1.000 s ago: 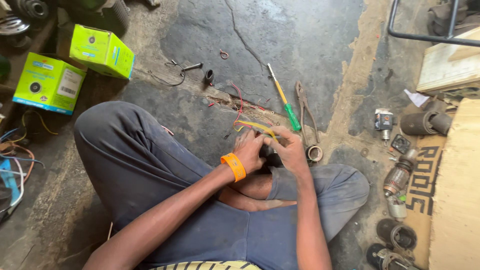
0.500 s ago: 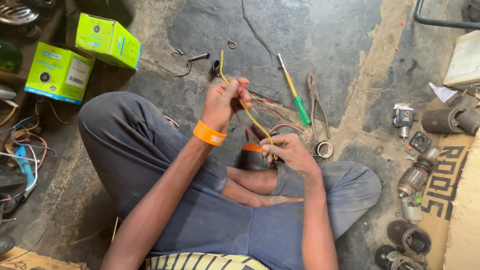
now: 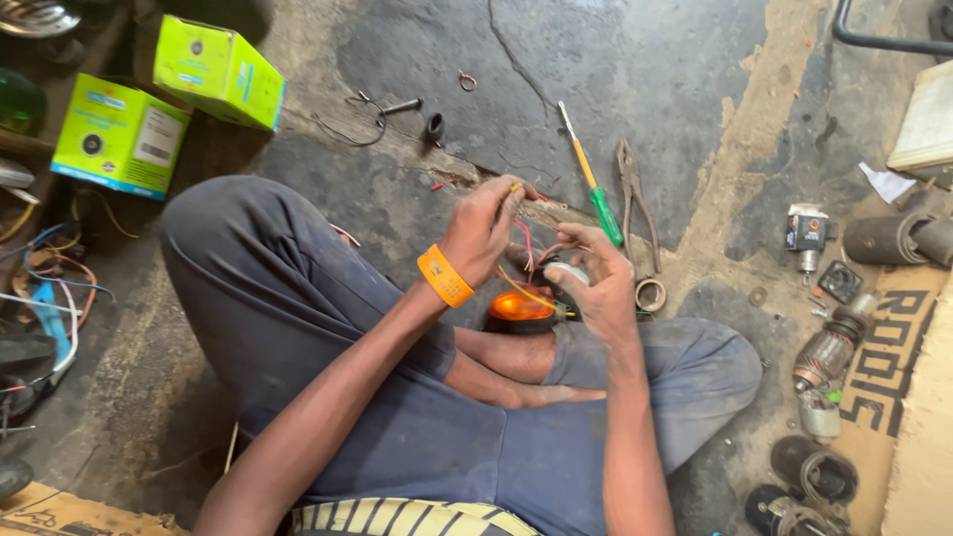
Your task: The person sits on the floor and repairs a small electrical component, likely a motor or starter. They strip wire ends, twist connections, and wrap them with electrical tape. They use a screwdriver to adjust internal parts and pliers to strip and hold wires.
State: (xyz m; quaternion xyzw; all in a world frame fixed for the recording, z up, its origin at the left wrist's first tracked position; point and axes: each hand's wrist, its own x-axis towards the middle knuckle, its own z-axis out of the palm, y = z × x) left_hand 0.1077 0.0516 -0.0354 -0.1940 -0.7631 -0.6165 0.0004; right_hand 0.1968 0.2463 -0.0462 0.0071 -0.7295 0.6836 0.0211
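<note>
Fingers [image 3: 508, 195] of left hand [image 3: 481, 233] pinching yellow wire [image 3: 526, 294], right hand [image 3: 594, 283] clasping small grey part [image 3: 568, 271]

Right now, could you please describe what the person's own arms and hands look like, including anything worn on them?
Both arms are bare, with no sleeves reaching the forearms and no gloves. The left hand has a plain orange wristband around its wrist. The right hand and its wrist carry nothing: no band, watch or ring shows. No markings are visible on either arm.
</note>
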